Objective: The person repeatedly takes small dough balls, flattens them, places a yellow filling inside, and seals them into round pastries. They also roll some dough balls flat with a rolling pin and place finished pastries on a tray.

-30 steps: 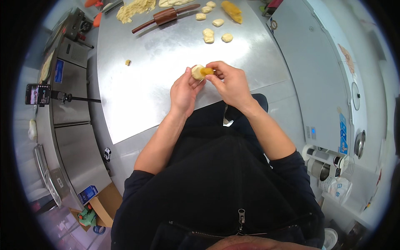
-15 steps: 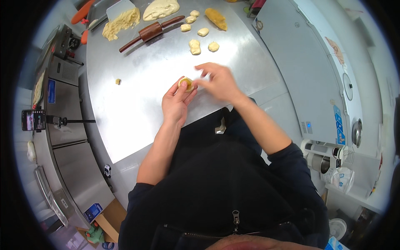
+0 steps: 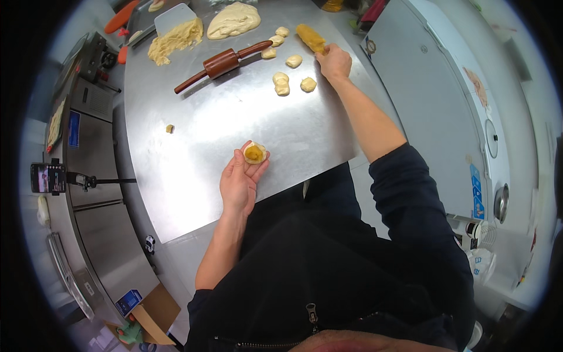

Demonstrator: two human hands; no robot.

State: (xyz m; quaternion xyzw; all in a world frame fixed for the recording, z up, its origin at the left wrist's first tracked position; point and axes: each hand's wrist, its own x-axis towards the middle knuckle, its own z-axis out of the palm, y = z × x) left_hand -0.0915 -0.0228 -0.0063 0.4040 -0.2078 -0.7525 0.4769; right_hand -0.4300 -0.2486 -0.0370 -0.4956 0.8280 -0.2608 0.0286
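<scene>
My left hand cradles a small round of pale dough with a lump of golden-brown filling at its centre. The fingers lie beneath it and the thumb is at its side. Stretched to the far right, my right hand has its fingers closed on the near end of a golden-yellow log of filling; the fingertips are partly hidden. Several small dough pieces lie left of that hand, one of them a round close to my wrist.
A brown wooden rolling pin lies across the steel table. Behind it are a crumbly yellow mass, a white scraper and a large dough slab. One small filling scrap sits at left. A grey-white appliance stands right.
My right hand has moved from beside the left hand to the filling log at the far right. The left hand has lowered slightly toward me, its dough and filling now facing up.
</scene>
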